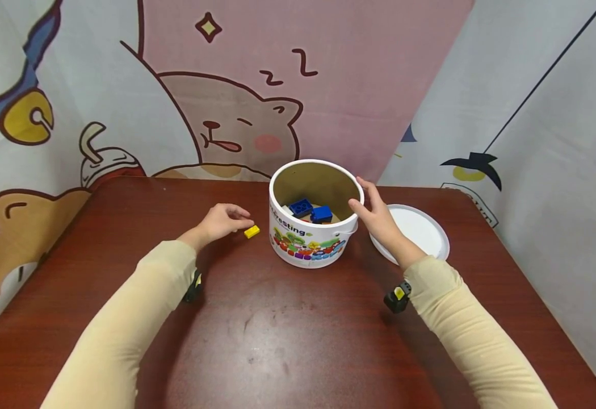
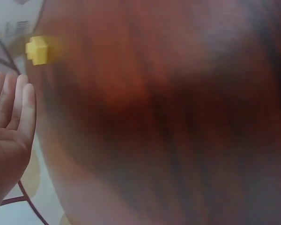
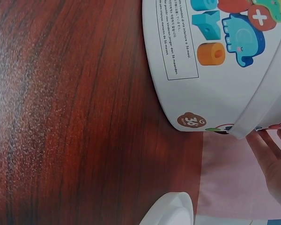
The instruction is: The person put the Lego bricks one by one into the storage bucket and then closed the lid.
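A white bucket (image 1: 308, 244) with colourful toy pictures stands upright on the table, its top uncovered. Blue building blocks (image 1: 321, 214) and a few other pieces lie inside it. My right hand (image 1: 378, 220) holds the bucket's right rim, thumb over the edge and fingers along the outside; in the right wrist view the fingers are partly hidden behind the bucket (image 3: 215, 93). To the left of the bucket, a small yellow block (image 1: 251, 232) rests on the table. My left hand (image 1: 221, 221) hovers beside this block, its fingers nearly straight and apart from it in the left wrist view.
A round white lid (image 1: 420, 233) lies flat on the table right of the bucket, partly behind my right forearm. The brown wooden table (image 1: 277, 341) ends at a cartoon-printed cloth (image 1: 369, 68) at the back.
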A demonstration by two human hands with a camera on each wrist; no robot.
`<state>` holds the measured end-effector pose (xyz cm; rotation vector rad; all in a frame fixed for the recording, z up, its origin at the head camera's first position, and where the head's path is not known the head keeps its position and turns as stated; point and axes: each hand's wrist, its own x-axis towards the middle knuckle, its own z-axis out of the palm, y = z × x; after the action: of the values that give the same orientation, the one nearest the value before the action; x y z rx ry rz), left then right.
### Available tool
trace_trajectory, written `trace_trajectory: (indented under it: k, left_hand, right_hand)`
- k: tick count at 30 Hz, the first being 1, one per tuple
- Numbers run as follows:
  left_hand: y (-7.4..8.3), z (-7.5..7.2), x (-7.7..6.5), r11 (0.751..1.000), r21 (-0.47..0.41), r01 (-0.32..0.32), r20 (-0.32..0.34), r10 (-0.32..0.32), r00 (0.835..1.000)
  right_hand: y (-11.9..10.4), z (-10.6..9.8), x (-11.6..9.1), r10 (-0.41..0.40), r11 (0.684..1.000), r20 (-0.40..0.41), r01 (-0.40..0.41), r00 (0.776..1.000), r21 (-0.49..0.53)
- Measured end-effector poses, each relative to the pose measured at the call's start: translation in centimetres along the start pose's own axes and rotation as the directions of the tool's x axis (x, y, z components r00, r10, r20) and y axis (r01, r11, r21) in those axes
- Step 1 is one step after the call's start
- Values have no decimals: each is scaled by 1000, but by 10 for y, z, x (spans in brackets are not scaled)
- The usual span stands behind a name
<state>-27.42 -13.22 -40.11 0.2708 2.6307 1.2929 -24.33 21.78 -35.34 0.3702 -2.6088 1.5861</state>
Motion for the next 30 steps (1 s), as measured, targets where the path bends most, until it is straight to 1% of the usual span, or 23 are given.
trace_trajectory:
  k: [4, 7, 11, 14, 18, 23, 30]
  left_hand:
    - [-8, 8, 0, 1000, 2, 7, 34, -7, 999]
    - [-10, 12, -1, 999, 48, -10, 39, 8, 999]
    - [-8, 14, -2, 992, 120, -46, 49, 41, 998]
    - [-6, 14, -4, 988, 142, -59, 63, 50, 997]
    - [-5, 12, -6, 987, 145, -68, 84, 56, 995]
    - [-4, 7, -7, 990, 126, -64, 88, 53, 995]
    - [1, -4, -6, 991, 78, -104, 66, 99, 993]
  right_hand:
    - [0, 0, 0, 5, 1000, 0, -5, 1000, 3]
    - [0, 0, 0, 5, 1000, -1, -5, 1000, -1]
    - [0, 1, 0, 0, 1000, -4, 0, 1000, 1]
    - [0, 1, 0, -4, 1000, 0, 4, 1000, -4]
    - [0, 1, 0, -4, 1000, 0, 4, 1000, -9]
    - [0, 2, 0, -4, 1000, -9, 4, 1000, -3]
    - [0, 1, -1, -1, 1000, -11, 1, 1000, 1]
